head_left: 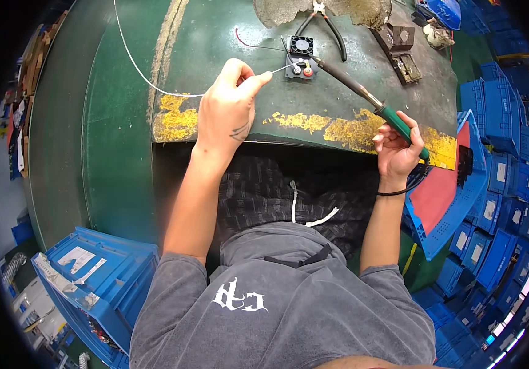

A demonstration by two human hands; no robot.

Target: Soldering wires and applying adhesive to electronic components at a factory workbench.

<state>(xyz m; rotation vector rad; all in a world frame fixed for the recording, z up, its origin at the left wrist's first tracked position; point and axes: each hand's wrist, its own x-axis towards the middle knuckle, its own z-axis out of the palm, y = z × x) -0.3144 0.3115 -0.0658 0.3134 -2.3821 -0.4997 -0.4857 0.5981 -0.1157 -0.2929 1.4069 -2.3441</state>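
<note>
Pinched between the fingers of my left hand (226, 98) is a thin strand of solder wire (130, 61), which trails off to the upper left. Its short free end reaches to a small dark board (291, 72) with two round terminals, one pale and one red (307, 72). A small black fan (302, 45) sits at the board's far end, and a thin dark red wire (253, 45) curls away from it. My right hand (398, 147) is closed round the green handle of a soldering iron (353, 85). The iron's tip lies beside the fan, close to the terminals.
Pliers (332, 31) with dark handles lie behind the fan. Further right stands a dark metal stand (405, 58). Worn yellow tape (350, 130) marks the bench's front edge. A blue crate (114, 270) is at my left; a blue tray (455, 197) and stacked blue bins stand at right.
</note>
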